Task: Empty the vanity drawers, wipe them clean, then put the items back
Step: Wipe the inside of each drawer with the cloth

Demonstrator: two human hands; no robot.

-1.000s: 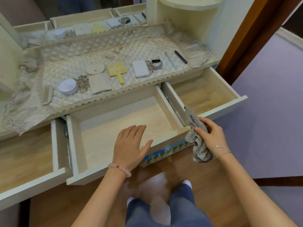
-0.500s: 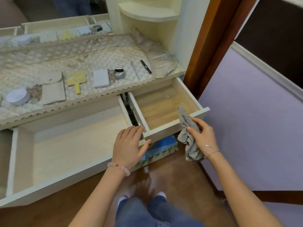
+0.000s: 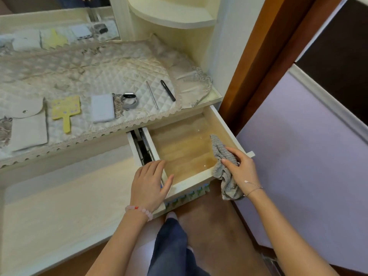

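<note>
Flanking the open drawer point(image 3: 180, 156): left hand point(image 3: 148, 186), right hand point(image 3: 242, 169) gripping cloth point(image 3: 223, 166)

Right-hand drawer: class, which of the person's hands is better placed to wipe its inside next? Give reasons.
Right. The right hand already grips the grey cloth at the small drawer, whereas the left hand is empty, resting on the drawers' front corner.

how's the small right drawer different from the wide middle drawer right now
The right drawer is narrow, and the middle drawer is far wider. The right drawer's floor is a golden wood tone with specks and a darker patch, while the middle drawer's floor is pale. The right hand holds the grey cloth at the right drawer's front corner; the left hand rests on the middle drawer's right edge. Both are pulled open and hold no items.
</note>
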